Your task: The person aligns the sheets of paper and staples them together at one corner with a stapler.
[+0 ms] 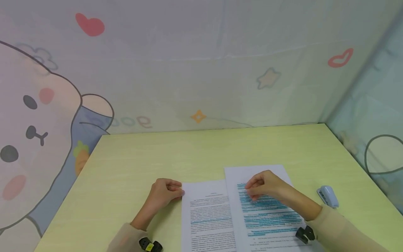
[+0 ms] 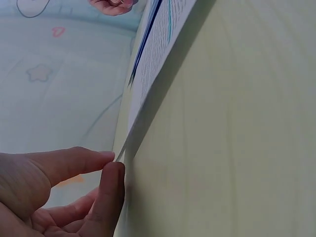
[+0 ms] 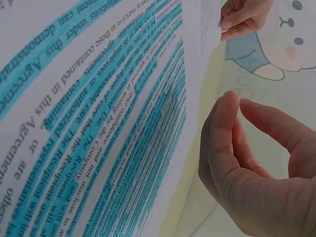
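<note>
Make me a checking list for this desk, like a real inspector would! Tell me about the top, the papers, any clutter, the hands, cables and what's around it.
Surface: pale yellow-green table, with papers lying on it.
Job's things: left paper, printed, with little blue highlighting; right paper, beside it, with many blue-highlighted lines.
Clutter: what looks like a small light-blue stapler, right of the papers.
Hands: left hand pinches the left paper near its top left corner; right hand is over the right paper, fingers loosely curled, holding nothing.
Cables: nothing seen.
Surroundings: pale backdrop printed with hearts, a star and a big cartoon animal.
</note>
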{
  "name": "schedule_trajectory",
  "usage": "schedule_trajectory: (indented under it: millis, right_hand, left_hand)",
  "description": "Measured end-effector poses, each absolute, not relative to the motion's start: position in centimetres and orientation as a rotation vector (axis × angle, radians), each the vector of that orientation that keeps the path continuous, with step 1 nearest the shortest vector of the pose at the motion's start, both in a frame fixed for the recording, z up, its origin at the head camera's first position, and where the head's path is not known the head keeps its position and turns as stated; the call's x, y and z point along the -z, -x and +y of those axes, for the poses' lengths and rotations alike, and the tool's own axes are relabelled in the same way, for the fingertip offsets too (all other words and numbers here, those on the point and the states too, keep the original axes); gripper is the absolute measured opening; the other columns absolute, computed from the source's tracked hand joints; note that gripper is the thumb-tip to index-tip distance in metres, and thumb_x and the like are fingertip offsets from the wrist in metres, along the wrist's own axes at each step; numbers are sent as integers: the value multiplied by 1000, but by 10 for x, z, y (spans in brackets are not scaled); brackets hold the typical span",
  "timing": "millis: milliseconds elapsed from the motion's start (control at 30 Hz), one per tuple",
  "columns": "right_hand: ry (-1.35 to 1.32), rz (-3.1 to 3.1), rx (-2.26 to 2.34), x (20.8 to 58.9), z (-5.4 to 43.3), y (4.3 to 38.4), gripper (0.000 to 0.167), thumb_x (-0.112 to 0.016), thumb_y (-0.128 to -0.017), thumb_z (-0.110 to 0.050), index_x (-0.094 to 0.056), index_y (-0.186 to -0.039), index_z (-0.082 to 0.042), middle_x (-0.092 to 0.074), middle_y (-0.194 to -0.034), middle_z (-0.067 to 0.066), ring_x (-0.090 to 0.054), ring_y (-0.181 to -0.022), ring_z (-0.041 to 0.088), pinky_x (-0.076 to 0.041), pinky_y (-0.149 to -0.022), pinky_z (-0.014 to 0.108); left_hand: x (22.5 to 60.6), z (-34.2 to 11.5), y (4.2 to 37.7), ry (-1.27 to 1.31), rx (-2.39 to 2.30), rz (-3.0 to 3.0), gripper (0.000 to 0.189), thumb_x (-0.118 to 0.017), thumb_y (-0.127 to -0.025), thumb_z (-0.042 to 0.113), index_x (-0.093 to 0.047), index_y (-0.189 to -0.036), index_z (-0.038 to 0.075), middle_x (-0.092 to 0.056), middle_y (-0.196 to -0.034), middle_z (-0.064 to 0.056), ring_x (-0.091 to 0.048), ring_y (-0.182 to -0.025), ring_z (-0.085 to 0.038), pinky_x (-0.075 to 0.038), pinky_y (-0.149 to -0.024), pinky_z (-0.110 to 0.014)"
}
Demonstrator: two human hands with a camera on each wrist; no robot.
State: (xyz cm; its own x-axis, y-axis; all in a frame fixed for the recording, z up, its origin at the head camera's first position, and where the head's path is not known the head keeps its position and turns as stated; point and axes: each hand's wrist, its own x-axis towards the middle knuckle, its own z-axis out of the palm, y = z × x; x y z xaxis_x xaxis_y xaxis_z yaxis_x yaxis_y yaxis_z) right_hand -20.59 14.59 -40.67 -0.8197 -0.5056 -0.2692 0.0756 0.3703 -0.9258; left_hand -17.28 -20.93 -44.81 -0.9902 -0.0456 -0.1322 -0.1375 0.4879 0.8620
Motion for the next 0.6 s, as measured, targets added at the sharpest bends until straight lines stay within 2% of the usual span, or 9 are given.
schedule_trajectory:
  millis: [233, 600]
  right_hand:
    - [358, 2098, 1480, 407, 144, 206, 25, -73, -89, -4, -66, -103, 15, -68, -80, 13, -70, -71, 29, -62, -70, 35]
    - [364, 2109, 1471, 410, 132, 213, 24, -72, -89, -4, -67, -104, 13, -69, -81, 11, -69, -71, 22, -61, -70, 34]
  left_hand:
    - [448, -206, 173, 162, -1567, 2602, 17, -81, -80, 1, -74, -95, -2, -71, -77, -4, -68, -68, -17, -55, -61, -28]
    - [449, -220, 173, 207, -1550, 2632, 14, -79, -82, 1, -75, -95, -2, -70, -78, -4, -65, -70, -15, -53, -59, -25]
